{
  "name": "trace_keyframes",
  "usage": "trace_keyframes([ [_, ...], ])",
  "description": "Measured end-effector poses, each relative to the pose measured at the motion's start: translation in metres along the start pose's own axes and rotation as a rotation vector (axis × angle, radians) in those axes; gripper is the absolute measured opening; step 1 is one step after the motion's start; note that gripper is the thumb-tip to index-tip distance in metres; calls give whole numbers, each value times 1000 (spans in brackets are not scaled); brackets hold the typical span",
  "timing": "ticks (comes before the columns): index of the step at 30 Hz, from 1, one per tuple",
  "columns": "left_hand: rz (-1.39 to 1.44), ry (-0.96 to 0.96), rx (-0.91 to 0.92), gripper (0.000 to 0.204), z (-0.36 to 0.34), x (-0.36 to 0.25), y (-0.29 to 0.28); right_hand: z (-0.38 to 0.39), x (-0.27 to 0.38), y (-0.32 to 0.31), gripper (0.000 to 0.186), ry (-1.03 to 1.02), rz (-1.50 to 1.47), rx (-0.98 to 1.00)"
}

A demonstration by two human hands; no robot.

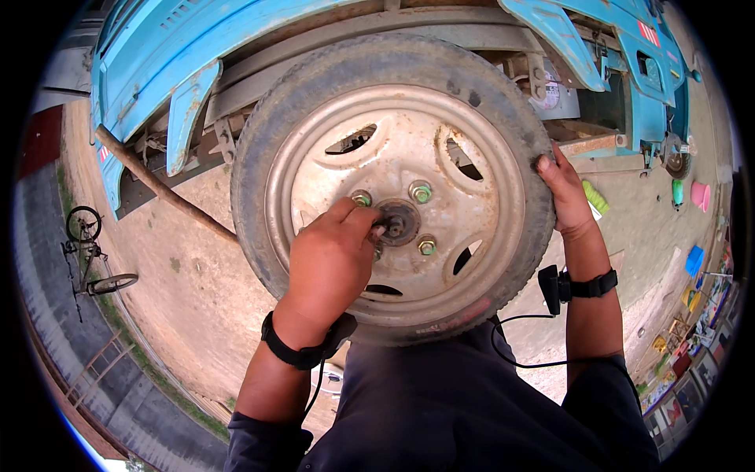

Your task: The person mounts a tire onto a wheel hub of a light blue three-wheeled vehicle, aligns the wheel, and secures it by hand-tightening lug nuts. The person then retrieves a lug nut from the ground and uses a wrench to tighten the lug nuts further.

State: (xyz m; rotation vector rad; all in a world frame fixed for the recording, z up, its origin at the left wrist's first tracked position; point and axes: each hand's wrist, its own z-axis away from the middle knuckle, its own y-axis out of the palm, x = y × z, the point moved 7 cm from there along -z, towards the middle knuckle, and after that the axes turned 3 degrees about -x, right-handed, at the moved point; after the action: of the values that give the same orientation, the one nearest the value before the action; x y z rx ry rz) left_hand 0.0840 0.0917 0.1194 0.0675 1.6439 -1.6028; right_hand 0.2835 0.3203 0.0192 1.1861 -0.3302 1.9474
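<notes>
"So, where is the round, silver-painted steel wheel (444, 212) with its worn black rubber tyre (409, 59)?"

"Directly before the person, its face toward them, with its lower edge against or just in front of the dark clothing (440, 401); which of the two, I can't tell."

"And at the wheel's middle?"

"A dark, greasy round metal hub (401, 223), ringed by green-tipped metal nuts (420, 191). One, low on the left, is partly hidden by the left hand (333, 253)."

"What is that hand doing?"

"Its fingers are bunched narrowly at the hub's left side. I can't tell whether anything is pinched between them."

"The right hand (565, 189)?"

"Clasping the wheel's right edge, thumb on the tyre."

"Around the wheel?"

"Behind and above it, a light-blue metal vehicle (157, 63), rusty in places. Left of it, a long brown wooden pole (165, 185) slants down to the tyre; well beyond, a dark-framed bicycle (88, 267). Right of it, past the right hand, a bright green bristly thing (595, 198); much farther out, a pink plastic bucket (700, 195)."
</notes>
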Motion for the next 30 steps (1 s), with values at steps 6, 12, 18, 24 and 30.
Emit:
trace_keyframes([
  [6,-3,-76,33,10,3,4,3,1,0,0,78,19,3,-11],
  [12,0,-115,103,13,-5,7,4,-2,-2,0,77,9,-30,10],
  [18,-54,-147,182,18,-14,8,7,0,2,4,76,13,-42,16],
  [24,-128,-153,203,18,-15,7,11,-1,3,5,75,19,-44,4],
  [30,-166,-179,147,19,-11,9,13,1,2,6,72,30,-58,8],
])
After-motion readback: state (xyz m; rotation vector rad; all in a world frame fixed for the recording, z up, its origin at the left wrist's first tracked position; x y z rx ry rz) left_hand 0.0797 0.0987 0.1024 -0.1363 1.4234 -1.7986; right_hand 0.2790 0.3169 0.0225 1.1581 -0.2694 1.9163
